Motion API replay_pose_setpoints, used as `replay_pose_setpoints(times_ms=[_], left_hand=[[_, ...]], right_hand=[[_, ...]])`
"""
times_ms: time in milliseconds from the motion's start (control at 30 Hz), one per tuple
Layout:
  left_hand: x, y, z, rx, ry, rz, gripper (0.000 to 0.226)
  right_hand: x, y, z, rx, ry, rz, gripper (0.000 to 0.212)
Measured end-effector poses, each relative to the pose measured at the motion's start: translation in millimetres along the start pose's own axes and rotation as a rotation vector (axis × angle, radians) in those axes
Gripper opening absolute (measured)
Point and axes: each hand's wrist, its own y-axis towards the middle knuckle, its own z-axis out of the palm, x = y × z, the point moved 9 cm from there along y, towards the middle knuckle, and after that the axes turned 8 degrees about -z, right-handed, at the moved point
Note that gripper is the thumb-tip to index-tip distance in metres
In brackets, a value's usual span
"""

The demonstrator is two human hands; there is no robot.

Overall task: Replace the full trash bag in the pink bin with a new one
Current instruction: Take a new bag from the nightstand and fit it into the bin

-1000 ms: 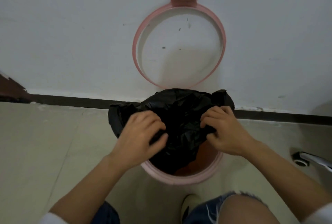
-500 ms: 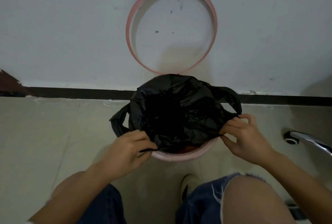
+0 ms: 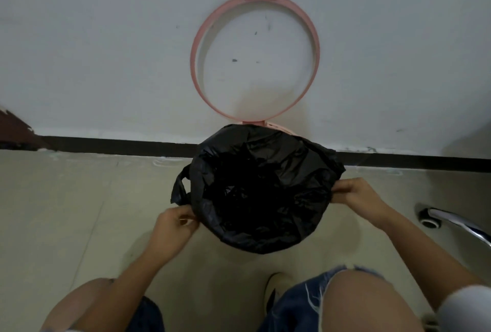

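Note:
A black trash bag (image 3: 263,188) lies spread open over the mouth of the pink bin, whose body is almost wholly hidden; only a sliver of its rim (image 3: 279,127) shows at the back. The bin's pink ring lid (image 3: 194,65) stands flipped up against the white wall. My left hand (image 3: 172,230) pinches the bag's edge at the lower left. My right hand (image 3: 356,196) pinches the edge on the right side. One bag handle (image 3: 180,188) hangs loose at the left.
The bin stands on a pale tiled floor against a white wall with a dark baseboard (image 3: 119,145). A chrome pipe with a floor flange (image 3: 435,218) sits at the right. My knees and a shoe (image 3: 276,286) are at the bottom.
Both hands moved apart from the middle of the bag to its outer edges. The bag went from bunched inside the bin to stretched over the rim, hiding the pink front edge.

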Motion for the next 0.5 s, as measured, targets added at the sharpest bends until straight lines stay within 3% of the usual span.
replay_pose_setpoints(times_ms=[100, 200, 367, 433, 500], left_hand=[[-5, 24, -35, -0.137, -0.195, -0.161, 0.033], [-33, 36, -51, -0.221, -0.433, -0.188, 0.015], [-95, 53, -27, -0.138, -0.137, -0.051, 0.035], [-107, 59, -15, -0.103, -0.051, -0.019, 0.042], [-109, 66, -9, -0.083, 0.004, -0.021, 0.045]], right_hand=[[29, 11, -44, -0.297, 0.034, -0.026, 0.027], [68, 24, -60, -0.484, -0.03, -0.16, 0.015], [99, 64, -3, -0.2, -0.568, -0.226, 0.039], [103, 74, -1, -0.222, -0.78, -0.241, 0.025], [109, 77, -4, -0.298, -0.694, -0.305, 0.019]])
